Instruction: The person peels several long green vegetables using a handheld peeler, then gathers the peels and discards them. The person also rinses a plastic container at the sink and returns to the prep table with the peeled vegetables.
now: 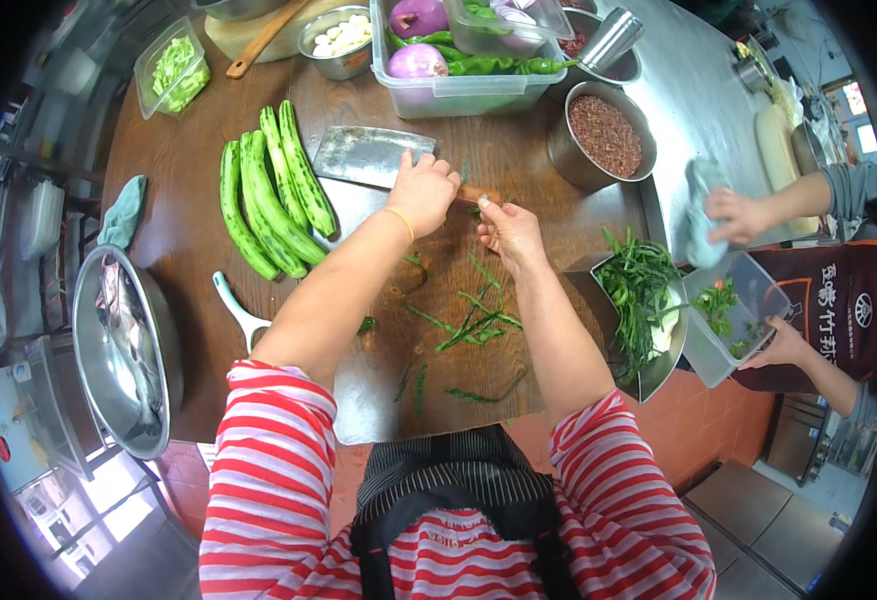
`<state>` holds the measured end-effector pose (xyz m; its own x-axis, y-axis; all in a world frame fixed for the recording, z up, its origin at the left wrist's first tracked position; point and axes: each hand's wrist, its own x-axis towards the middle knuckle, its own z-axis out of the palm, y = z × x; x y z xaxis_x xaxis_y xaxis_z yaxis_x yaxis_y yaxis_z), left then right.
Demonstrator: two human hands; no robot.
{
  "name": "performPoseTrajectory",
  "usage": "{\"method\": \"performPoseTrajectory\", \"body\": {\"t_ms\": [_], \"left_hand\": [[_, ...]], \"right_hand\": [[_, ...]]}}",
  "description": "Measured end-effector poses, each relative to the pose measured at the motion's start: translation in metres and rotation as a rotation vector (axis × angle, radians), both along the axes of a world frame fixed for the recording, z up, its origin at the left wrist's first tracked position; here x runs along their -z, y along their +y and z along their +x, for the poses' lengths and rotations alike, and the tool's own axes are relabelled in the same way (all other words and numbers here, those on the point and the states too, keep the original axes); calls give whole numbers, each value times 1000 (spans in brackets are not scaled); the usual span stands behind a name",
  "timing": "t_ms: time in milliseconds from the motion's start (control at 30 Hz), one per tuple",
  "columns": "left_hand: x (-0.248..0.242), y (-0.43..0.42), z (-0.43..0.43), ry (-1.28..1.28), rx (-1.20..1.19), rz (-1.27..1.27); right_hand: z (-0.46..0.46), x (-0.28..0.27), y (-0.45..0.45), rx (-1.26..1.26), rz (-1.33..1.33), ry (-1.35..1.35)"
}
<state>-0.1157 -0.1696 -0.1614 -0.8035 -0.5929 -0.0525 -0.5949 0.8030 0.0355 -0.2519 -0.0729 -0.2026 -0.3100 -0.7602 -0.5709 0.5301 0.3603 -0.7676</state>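
A cleaver (367, 154) with a broad steel blade and wooden handle lies across the wooden table. My left hand (423, 196) grips it where blade meets handle, one finger along the blade. At the butt of the handle, my right hand (512, 234) has its thumb and forefinger pinched on the wood, the other fingers curled. Several peeled green gourds (270, 202) lie left of the blade. Thin green peelings (476, 330) are scattered below my hands. A peeler (240, 311) with a pale handle is partly hidden by my left forearm.
At left, a steel basin (87, 330) contains fish. Behind stand a plastic tub (453, 88) of onions and peppers and a steel pot (577, 154) of reddish grains. Peelings fill a container (652, 375) at right. A co-worker's hands hold a cloth (702, 217) and a plastic box (765, 289).
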Motion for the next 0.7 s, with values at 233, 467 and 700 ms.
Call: {"method": "performPoseTrajectory", "body": {"t_ms": [233, 467, 700], "left_hand": [[-25, -12, 5, 115, 2, 71], [-39, -23, 7, 196, 17, 75], [-20, -26, -1, 91, 16, 52]], "right_hand": [[-7, 2, 5, -377, -103, 1345], [20, -2, -49, -461, -373, 1784], [100, 11, 52, -871, -735, 1528]]}}
